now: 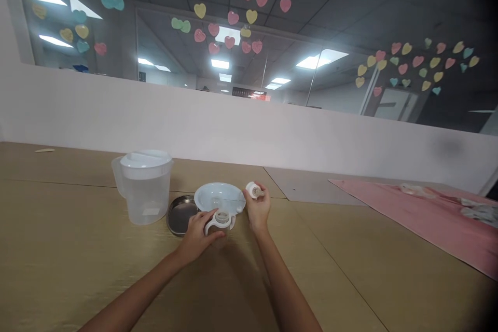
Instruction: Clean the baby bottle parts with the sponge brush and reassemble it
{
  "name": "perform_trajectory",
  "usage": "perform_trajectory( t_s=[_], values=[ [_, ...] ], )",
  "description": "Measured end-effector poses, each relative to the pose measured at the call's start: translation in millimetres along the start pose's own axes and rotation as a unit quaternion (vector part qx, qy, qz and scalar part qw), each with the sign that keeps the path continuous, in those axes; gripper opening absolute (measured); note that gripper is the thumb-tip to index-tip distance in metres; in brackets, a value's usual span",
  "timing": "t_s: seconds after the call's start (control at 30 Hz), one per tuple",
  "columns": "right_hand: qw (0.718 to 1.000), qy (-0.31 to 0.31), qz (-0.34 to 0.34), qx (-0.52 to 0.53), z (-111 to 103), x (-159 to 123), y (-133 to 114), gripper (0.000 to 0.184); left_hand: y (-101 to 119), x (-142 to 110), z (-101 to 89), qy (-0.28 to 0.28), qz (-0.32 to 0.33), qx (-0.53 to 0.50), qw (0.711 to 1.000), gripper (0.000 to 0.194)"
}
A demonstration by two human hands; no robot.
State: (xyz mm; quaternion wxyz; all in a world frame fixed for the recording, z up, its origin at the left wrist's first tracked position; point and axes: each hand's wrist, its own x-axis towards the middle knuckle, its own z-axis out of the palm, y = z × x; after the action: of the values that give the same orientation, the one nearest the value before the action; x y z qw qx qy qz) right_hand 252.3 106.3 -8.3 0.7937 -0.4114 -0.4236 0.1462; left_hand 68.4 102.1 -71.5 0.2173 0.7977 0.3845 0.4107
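My left hand [196, 236] is wrapped round a small bottle with white handles [220, 221] that stands on the wooden table [78, 270]. My right hand [257, 211] is raised a little to the right of it, fingers pinched on a small white cap-like piece [253, 190]. Just behind both hands sits a pale blue bowl [220, 196] with a clear part inside.
A lidded clear plastic pitcher [144, 187] holding water stands at the left. A dark metal dish [181, 213] lies between pitcher and bowl. A pink cloth [420, 218] with small items covers the table's right side. A white partition wall [233, 124] runs behind.
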Motion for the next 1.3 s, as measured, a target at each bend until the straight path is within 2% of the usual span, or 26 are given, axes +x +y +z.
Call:
perform_trajectory(
  t_s=[0.27, 0.5, 0.6, 0.73, 0.83, 1.1, 1.3],
  values=[
    [0.990, -0.001, -0.059, -0.128, -1, -6, 17, 0.036, -1, -1, 0.9, 0.003, -0.002, 0.002, 1.000, 0.063],
    [0.947, -0.029, -0.157, -0.278, -10, -8, 30, 0.021, 2, -1, -0.8, -0.003, 0.000, -0.005, 1.000, 0.063],
    [0.939, -0.079, -0.172, -0.286, -8, -7, 33, 0.024, 2, -1, -0.7, -0.006, 0.009, -0.006, 1.000, 0.062],
    [0.932, -0.179, -0.143, -0.280, -6, -7, 35, 0.028, 2, -1, -0.3, -0.003, 0.006, -0.005, 1.000, 0.063],
    [0.931, -0.214, -0.120, -0.270, -7, -6, 38, 0.032, 2, -2, -0.4, -0.006, 0.005, -0.004, 1.000, 0.063],
    [0.948, -0.178, -0.079, -0.251, -10, -7, 41, 0.039, 6, -2, -0.4, -0.012, 0.033, 0.021, 0.999, 0.063],
    [0.977, -0.083, -0.039, -0.192, -9, -3, 37, 0.047, 8, -4, -2.1, -0.021, 0.039, 0.036, 0.998, 0.064]
  ],
)
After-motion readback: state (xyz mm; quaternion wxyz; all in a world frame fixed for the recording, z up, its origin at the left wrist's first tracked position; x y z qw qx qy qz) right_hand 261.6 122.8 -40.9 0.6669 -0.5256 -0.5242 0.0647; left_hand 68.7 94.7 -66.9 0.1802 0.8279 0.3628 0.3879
